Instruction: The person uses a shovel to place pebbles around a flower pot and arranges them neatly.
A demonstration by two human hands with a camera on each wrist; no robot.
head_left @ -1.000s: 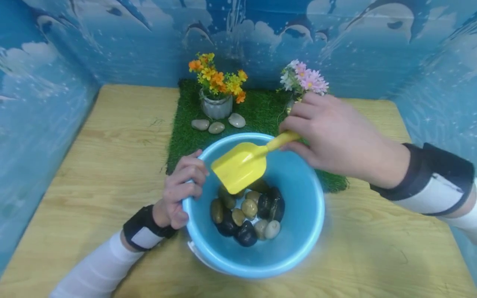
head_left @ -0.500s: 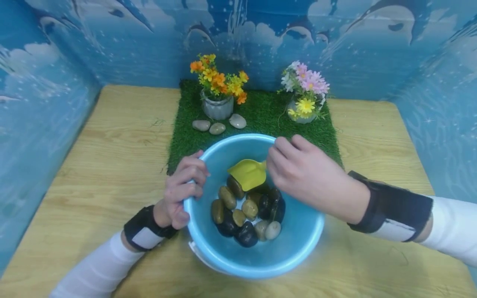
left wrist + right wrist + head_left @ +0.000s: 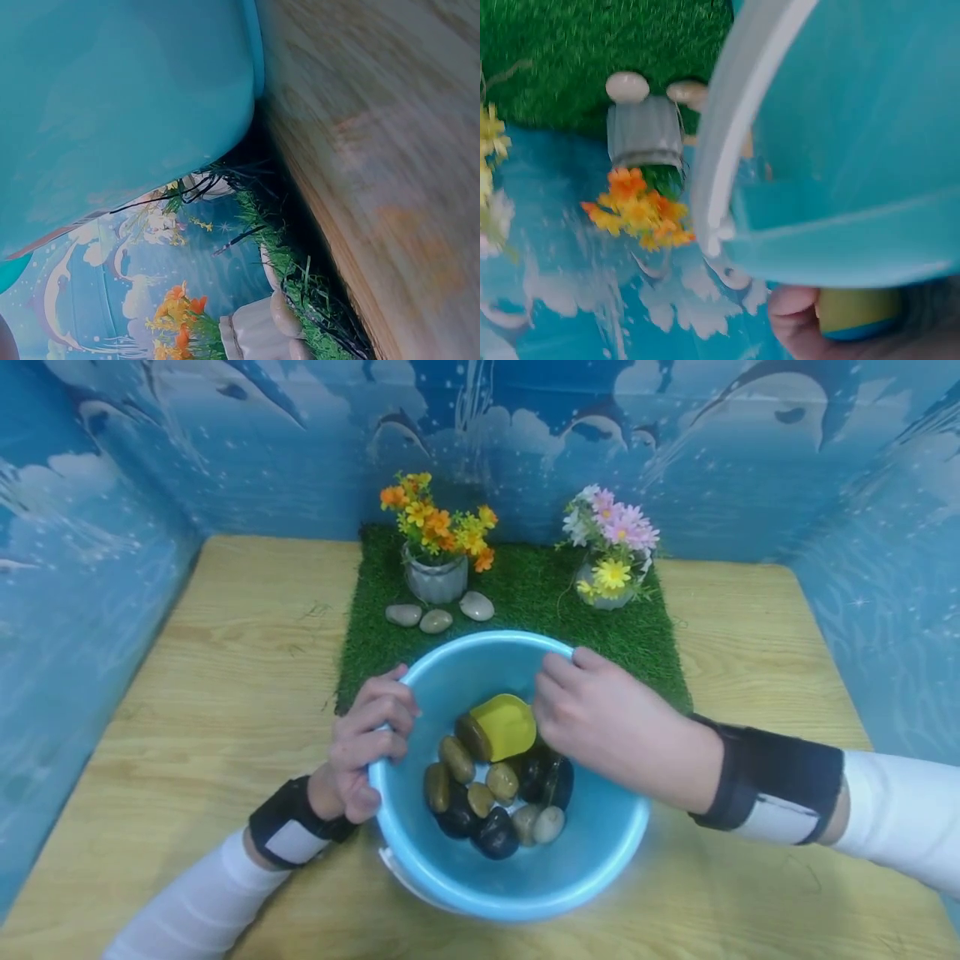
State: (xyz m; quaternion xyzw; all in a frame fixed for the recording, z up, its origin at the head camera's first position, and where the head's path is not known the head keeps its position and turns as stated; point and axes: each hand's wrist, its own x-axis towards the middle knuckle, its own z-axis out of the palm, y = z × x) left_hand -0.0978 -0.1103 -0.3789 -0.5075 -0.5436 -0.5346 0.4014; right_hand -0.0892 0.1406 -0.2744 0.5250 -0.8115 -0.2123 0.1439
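A light blue bucket (image 3: pixel 600 852) stands at the table's middle, with several brown, black and pale stones (image 3: pixel 495 832) at its bottom. At its left, my left hand (image 3: pixel 372 747) grips the rim, fingers curled over the edge. My right hand (image 3: pixel 611 718) reaches over the right part of the bucket and holds a yellow toy shovel (image 3: pixel 507 727). The shovel's blade is down among the stones, its front edge against a brown stone (image 3: pixel 472 737). My fist hides the handle in the head view. A yellow piece of the shovel (image 3: pixel 859 310) shows beside a finger in the right wrist view.
Behind the bucket lies a green turf mat (image 3: pixel 525 593). On it stand a pot with orange and yellow flowers (image 3: pixel 437 578), a pot with pink and yellow flowers (image 3: pixel 607 589), and pale stones (image 3: pixel 436 621). Blue dolphin-print walls (image 3: pixel 517 452) enclose the wooden table (image 3: pixel 225 693).
My right hand has moved left and down from above the rim, lowering the yellow shovel into the bucket. The blade has tilted down onto the stones. My left hand stays on the rim.
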